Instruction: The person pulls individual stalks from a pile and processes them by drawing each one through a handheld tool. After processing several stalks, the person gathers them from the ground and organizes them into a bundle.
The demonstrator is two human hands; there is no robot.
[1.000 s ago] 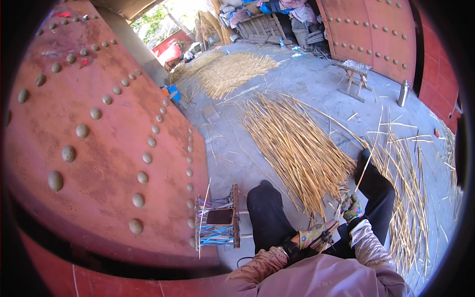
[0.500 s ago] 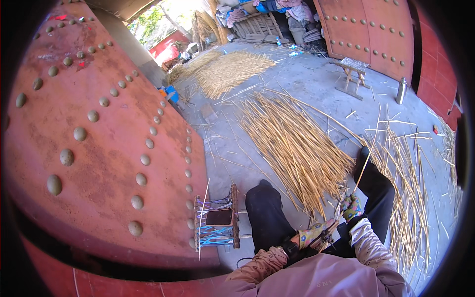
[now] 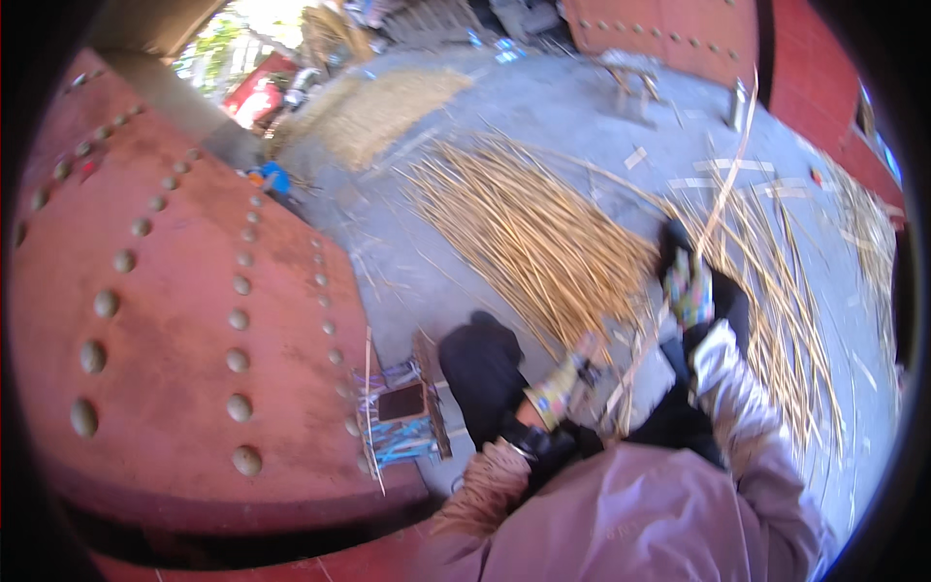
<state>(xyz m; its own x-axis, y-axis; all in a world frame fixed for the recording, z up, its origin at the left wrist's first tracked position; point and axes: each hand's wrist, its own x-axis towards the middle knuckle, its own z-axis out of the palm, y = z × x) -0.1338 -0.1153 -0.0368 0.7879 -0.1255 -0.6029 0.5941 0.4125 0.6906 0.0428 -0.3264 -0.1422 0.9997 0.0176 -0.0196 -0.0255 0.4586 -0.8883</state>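
Observation:
My right hand (image 3: 689, 291), in a patterned glove, is closed round a long pale stalk (image 3: 725, 194) that rises past my right shoe toward the far right. Between my knees is my left hand (image 3: 558, 388), also gloved and lower than the right. Its fingers look closed at a small dark object (image 3: 588, 373), too blurred to name. Pale strips (image 3: 628, 383) hang between the two hands. Just beyond them a thick spread of straw-coloured stalks (image 3: 533, 242) lies on the concrete floor.
More loose stalks (image 3: 781, 339) lie right of my leg. At my left stands a low stool (image 3: 434, 398) with woven straps and a dark flat rectangular thing (image 3: 401, 401) on it. A studded red door (image 3: 194, 339) fills the left. Farther off are a metal flask (image 3: 738, 105) and a small bench (image 3: 630, 82).
My right hand has moved up and away from my body with the stalk, and the hands are farther apart. The whole view has shifted and blurred.

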